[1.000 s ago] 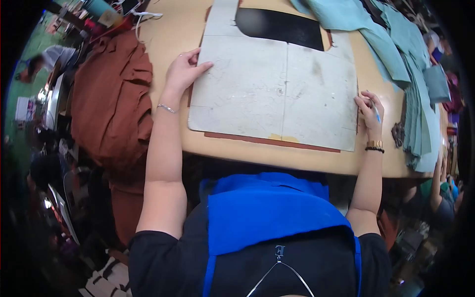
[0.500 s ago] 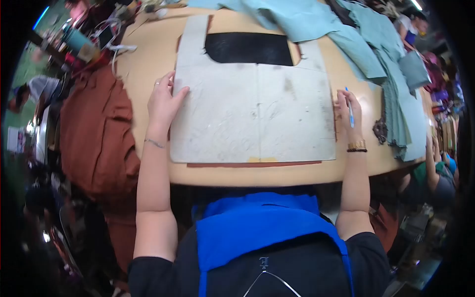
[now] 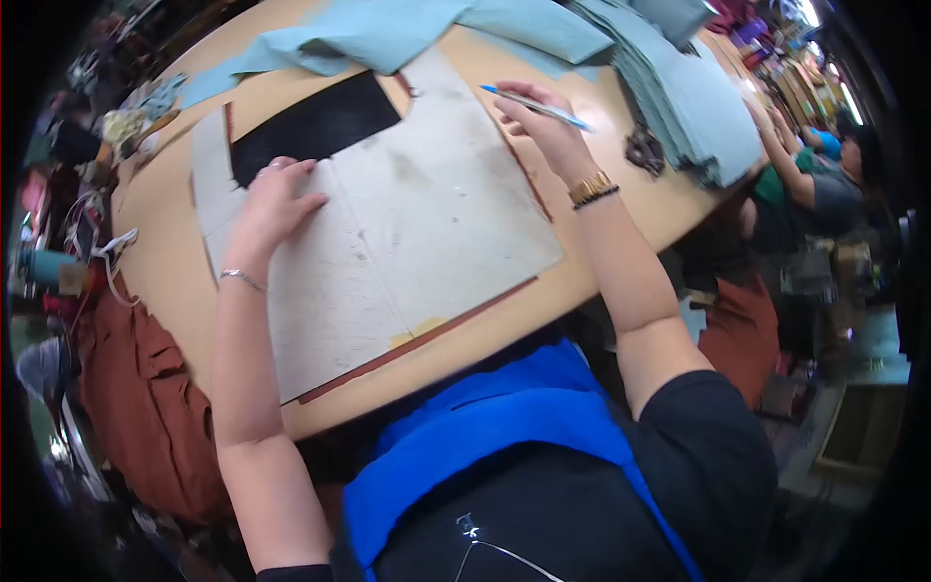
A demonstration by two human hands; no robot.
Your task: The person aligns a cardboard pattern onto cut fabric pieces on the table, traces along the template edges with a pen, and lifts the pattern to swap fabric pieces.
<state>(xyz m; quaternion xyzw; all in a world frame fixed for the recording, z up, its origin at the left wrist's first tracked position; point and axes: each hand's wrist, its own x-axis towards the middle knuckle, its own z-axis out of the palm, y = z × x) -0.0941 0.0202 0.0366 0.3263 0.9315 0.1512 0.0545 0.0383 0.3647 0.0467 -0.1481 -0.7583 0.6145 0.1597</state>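
A large off-white pattern board (image 3: 441,199), smudged and scratched, lies flat on the table. Its upper part has a cut-out, where a black piece (image 3: 315,121) lies. Reddish-brown material (image 3: 417,345) peeks out from under the board along the near edge. My left hand (image 3: 274,206) rests on the board just below the black piece, thumb apart from the fingers and nothing held. Above the board's right edge, my right hand (image 3: 545,131) grips a blue-and-white pen (image 3: 570,118), with its blue end pointing left.
Light blue-green sheets (image 3: 388,34) lie along the table's far side, with a stack of them (image 3: 669,92) at the right. A dark bunched item (image 3: 644,152) sits beside the stack. Brown material (image 3: 145,407) hangs at the left. Another person (image 3: 824,184) is at the right.
My left hand has moved from the board's left edge onto its surface by the black piece. My right hand has lifted the pen up and inward. The view has turned.
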